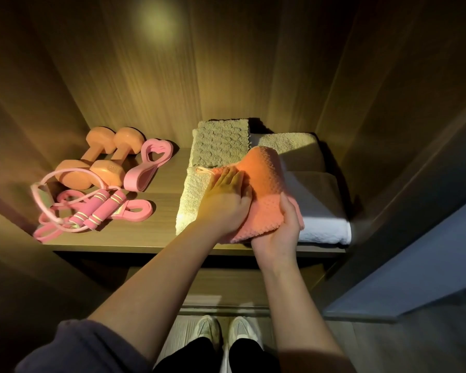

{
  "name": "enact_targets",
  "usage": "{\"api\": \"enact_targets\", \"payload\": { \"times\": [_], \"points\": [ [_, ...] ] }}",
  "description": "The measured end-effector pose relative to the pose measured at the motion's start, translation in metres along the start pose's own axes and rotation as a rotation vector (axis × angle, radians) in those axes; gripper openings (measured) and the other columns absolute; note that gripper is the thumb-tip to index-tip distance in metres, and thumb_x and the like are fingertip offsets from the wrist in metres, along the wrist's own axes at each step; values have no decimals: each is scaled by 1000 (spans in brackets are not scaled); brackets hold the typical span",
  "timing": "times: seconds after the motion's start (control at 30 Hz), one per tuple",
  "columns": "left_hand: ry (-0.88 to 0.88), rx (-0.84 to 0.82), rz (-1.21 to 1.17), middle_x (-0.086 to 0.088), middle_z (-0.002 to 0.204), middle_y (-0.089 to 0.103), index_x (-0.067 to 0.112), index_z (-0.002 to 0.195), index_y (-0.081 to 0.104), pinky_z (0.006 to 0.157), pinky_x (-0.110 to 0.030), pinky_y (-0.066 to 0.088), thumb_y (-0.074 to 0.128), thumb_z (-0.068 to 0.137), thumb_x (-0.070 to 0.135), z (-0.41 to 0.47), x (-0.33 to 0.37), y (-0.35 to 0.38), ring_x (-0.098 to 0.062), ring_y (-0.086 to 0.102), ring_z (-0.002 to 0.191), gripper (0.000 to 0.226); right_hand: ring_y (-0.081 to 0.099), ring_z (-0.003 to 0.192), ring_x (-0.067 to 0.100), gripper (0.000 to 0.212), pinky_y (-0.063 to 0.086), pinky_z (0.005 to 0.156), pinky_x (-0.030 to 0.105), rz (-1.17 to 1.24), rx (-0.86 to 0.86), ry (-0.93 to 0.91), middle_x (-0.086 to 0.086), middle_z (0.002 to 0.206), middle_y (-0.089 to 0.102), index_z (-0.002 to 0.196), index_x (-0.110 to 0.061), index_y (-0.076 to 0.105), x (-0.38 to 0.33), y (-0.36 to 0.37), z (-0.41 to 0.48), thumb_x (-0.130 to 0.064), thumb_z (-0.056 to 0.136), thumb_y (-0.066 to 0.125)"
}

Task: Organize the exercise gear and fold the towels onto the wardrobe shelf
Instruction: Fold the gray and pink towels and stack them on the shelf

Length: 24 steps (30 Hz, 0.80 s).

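Note:
A folded orange waffle towel (267, 184) lies on top of the towel stack at the right of the wardrobe shelf (162, 238). My left hand (226, 200) presses flat on its top with straight fingers. My right hand (283, 232) grips its near right edge, thumb on top. Under it lie a beige towel (191, 200) and a white towel (323, 227); behind them sit a textured beige towel (221, 142) and another beige one (288, 142). On the left of the shelf are two orange dumbbells (102, 160), a pink skipping rope (92, 211) and pink resistance bands (148, 165).
Wooden wardrobe walls close in at the left, back and right. An open door panel (414, 265) stands at the right. A lower shelf (226, 286) sits beneath the front edge. My shoes (226, 335) stand on the floor below.

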<state>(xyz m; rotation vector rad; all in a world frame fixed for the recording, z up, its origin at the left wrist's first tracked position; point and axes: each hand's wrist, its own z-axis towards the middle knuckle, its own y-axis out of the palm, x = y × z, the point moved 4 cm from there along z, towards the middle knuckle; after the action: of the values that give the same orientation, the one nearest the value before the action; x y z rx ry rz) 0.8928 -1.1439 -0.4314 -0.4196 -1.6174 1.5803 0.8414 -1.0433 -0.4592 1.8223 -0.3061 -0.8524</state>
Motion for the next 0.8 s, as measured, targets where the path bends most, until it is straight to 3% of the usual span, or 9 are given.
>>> {"api": "enact_targets", "payload": {
  "times": [0.23,0.33,0.43,0.53,0.7,0.8],
  "points": [
    [-24,-115,42,-15,163,-1,15,156,2,123,-35,0,16,104,46,-3,0,8,-24,-1,151,62,73,89,21,20,60,70,35,25,-49,47,8,96,76,102,-16,71,0,1,0,-26,91,58],
    [-34,-143,75,-16,162,-5,16,156,-1,123,-37,0,15,103,47,-3,0,10,-25,-4,151,63,72,95,23,37,59,74,37,21,-38,34,9,100,75,116,-14,58,0,1,0,-25,81,65],
    [-37,-154,115,-17,162,-8,16,155,-5,123,-38,-2,11,103,48,-4,-2,13,-26,-7,150,64,70,100,29,28,58,76,39,20,21,-15,16,107,71,111,-9,58,-4,-8,3,-17,85,63],
    [-27,-164,152,-17,161,-9,16,155,-7,123,-39,-3,9,102,50,-5,-1,16,-26,-7,150,64,63,110,34,23,55,85,45,57,64,-7,20,118,64,110,-10,59,-4,-15,5,-16,88,59],
    [-10,-140,139,-16,162,-3,16,156,-1,123,-39,-3,11,102,49,-3,2,11,-25,-4,151,63,58,119,37,47,49,97,51,141,-14,35,21,130,60,128,-10,56,-3,-12,6,-23,83,65],
    [42,-66,109,-14,163,5,19,156,4,122,-37,-5,14,103,46,-4,8,5,-23,1,151,61,56,121,39,41,45,100,54,140,-13,64,22,130,59,123,-12,59,-4,-13,5,-23,83,65]
  ]
}}
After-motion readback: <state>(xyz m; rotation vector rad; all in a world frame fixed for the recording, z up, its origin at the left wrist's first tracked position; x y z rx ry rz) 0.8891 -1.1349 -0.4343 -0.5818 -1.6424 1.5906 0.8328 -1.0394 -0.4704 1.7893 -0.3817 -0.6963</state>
